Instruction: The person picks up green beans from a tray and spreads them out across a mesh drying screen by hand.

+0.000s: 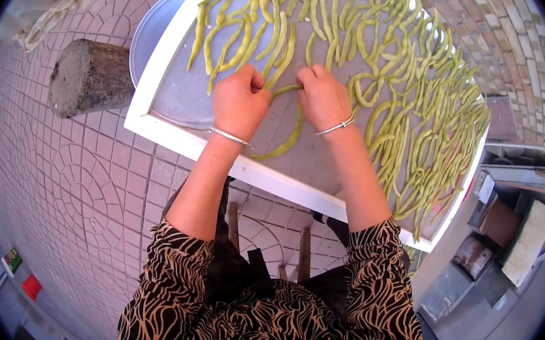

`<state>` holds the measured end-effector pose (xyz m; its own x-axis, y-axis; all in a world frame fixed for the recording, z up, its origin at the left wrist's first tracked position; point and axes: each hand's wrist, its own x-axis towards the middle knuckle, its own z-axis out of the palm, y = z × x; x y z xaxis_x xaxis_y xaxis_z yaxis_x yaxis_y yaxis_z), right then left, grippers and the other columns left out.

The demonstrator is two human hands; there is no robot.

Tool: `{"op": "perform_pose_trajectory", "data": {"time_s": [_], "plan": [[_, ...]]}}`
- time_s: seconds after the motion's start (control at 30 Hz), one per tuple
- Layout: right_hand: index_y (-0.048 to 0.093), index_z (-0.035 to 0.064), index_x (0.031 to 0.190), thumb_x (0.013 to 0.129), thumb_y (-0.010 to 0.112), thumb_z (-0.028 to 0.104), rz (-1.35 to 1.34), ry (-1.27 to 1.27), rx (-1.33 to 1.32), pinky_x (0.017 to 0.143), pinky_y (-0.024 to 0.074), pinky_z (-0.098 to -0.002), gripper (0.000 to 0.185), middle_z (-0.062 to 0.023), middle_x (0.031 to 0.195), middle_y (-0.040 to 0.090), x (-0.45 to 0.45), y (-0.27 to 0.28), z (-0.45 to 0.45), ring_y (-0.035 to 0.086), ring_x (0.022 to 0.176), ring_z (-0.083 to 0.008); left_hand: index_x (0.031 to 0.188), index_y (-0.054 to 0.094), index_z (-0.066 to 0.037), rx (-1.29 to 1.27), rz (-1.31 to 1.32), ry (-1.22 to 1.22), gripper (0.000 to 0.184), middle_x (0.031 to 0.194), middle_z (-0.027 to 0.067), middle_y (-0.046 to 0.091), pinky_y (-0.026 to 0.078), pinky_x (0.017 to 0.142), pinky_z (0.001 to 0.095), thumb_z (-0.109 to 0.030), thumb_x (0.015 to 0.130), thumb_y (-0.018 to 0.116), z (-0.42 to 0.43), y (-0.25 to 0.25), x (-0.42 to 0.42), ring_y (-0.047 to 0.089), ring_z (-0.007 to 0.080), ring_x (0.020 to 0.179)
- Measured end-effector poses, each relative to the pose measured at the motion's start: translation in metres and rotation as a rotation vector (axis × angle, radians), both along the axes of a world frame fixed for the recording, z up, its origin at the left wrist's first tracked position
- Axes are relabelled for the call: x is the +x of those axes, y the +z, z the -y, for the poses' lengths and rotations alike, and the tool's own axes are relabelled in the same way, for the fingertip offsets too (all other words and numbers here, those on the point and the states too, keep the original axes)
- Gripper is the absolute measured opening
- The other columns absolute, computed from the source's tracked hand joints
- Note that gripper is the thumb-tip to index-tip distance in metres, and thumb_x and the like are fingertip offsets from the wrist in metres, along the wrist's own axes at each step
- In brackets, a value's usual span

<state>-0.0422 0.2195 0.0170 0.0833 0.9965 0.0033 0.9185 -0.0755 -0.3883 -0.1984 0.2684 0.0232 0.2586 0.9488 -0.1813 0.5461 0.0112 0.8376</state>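
Observation:
Both of my hands are closed above a white-framed mesh screen (177, 138) spread with long green beans (413, 138). A short length of green bean (285, 90) runs between my left hand (242, 101) and my right hand (325, 101), its ends pinched in the fingers of each. Below it, a curved bean (288, 144) lies on the mesh between my wrists. Several beans (242, 42) rest in a loose row just beyond my left hand. More lie tightly packed to the right of my right hand.
A round pale basin (142, 33) shows under the screen's left side, beside a wooden log stump (87, 80). Boxes and a metal can (473, 255) stand at the right. Pink patterned paving (88, 178) covers the ground; a red container (31, 287) sits lower left.

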Motion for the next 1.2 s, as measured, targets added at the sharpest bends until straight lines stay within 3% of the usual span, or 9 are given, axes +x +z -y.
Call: {"op": "perform_pose_trajectory", "data": {"time_s": [0.13,0.2,0.3,0.5,0.6,0.8,0.93,1.13,1.2], "plan": [[0.055,0.0051,0.083,0.072,0.060,0.007,-0.446,-0.254,0.063,0.062,0.0475,-0.0366,0.012,-0.0110,0.078,0.058,0.006,0.005,0.003,0.059,0.072,-0.0288,0.068,0.056,-0.003,0.014,-0.023,0.026,0.009,0.062,0.0128,0.058,0.045,0.054,0.0362,-0.004,0.062,0.061,0.000,-0.001,0.000,0.057,0.0294,0.057],[0.055,0.0027,0.083,0.073,0.062,0.009,-0.627,-0.444,0.087,0.063,0.0479,-0.0351,0.014,-0.0123,0.076,0.061,0.010,0.005,-0.004,0.060,0.069,-0.0284,0.071,0.056,-0.001,-0.020,-0.022,0.042,0.010,0.060,0.0067,0.056,0.043,0.053,0.0295,-0.003,0.065,0.064,0.001,-0.001,0.000,0.053,0.0175,0.055],[0.056,0.0004,0.080,0.072,0.063,0.012,-0.661,-0.654,0.071,0.064,0.0483,-0.0346,0.015,-0.0137,0.070,0.062,0.009,-0.006,-0.019,0.061,0.065,-0.0280,0.073,0.056,0.000,-0.086,0.044,0.072,0.010,0.061,0.0029,0.055,0.042,0.052,0.0254,-0.002,0.067,0.065,0.001,0.002,0.001,0.050,0.0105,0.055],[0.058,-0.0009,0.077,0.072,0.064,0.012,-0.491,-0.647,0.076,0.063,0.0479,-0.0367,0.015,-0.0144,0.069,0.062,-0.004,-0.017,-0.036,0.060,0.065,-0.0298,0.076,0.055,0.000,-0.104,0.201,0.150,0.011,0.065,0.0011,0.054,0.041,0.054,0.0233,-0.001,0.069,0.064,0.001,0.004,0.004,0.049,0.0078,0.058],[0.059,-0.0013,0.078,0.074,0.064,0.014,-0.365,-0.500,0.288,0.059,0.0472,-0.0347,0.016,-0.0114,0.066,0.060,-0.010,-0.017,-0.033,0.060,0.060,-0.0247,0.077,0.055,0.000,-0.072,0.186,0.146,0.011,0.065,0.0005,0.054,0.041,0.053,0.0232,0.000,0.070,0.064,-0.001,0.008,0.004,0.048,0.0072,0.057],[0.059,-0.0004,0.090,0.081,0.064,0.015,-1.505,-0.698,-0.094,0.044,0.0383,-0.0204,0.019,-0.0013,0.067,0.057,-0.023,0.022,-0.004,0.050,0.053,-0.0059,0.079,0.054,-0.001,0.120,0.123,-0.076,0.013,0.065,0.0038,0.053,0.041,0.051,0.0241,0.002,0.069,0.063,0.007,0.010,0.010,0.049,0.0096,0.055],[0.058,0.0001,0.093,0.079,0.064,0.010,-1.425,-0.832,-0.012,0.042,0.0352,-0.0177,0.018,-0.0016,0.071,0.058,-0.023,0.022,0.007,0.048,0.049,-0.0048,0.081,0.054,-0.001,0.196,0.130,-0.268,0.019,0.070,0.0082,0.055,0.042,0.050,0.0263,0.002,0.066,0.065,0.017,0.006,0.016,0.053,0.0158,0.055],[0.060,-0.0015,0.089,0.077,0.065,0.008,-1.217,-0.882,0.151,0.043,0.0377,-0.0187,0.016,-0.0035,0.072,0.060,0.013,0.005,0.001,0.048,0.048,-0.0059,0.080,0.054,-0.004,0.251,-0.187,-0.440,0.018,0.076,0.0122,0.058,0.047,0.057,0.0399,-0.011,0.067,0.065,0.027,0.001,0.016,0.058,0.0310,0.067],[0.061,-0.0027,0.089,0.075,0.066,0.009,-1.026,-0.840,0.108,0.051,0.0441,-0.0242,0.019,-0.0058,0.072,0.061,0.023,-0.007,-0.005,0.053,0.054,-0.0105,0.079,0.054,-0.005,0.206,-0.270,-0.486,0.019,0.078,0.0127,0.058,0.047,0.060,0.0419,-0.014,0.067,0.065,0.034,-0.002,0.019,0.058,0.0323,0.070]]}}
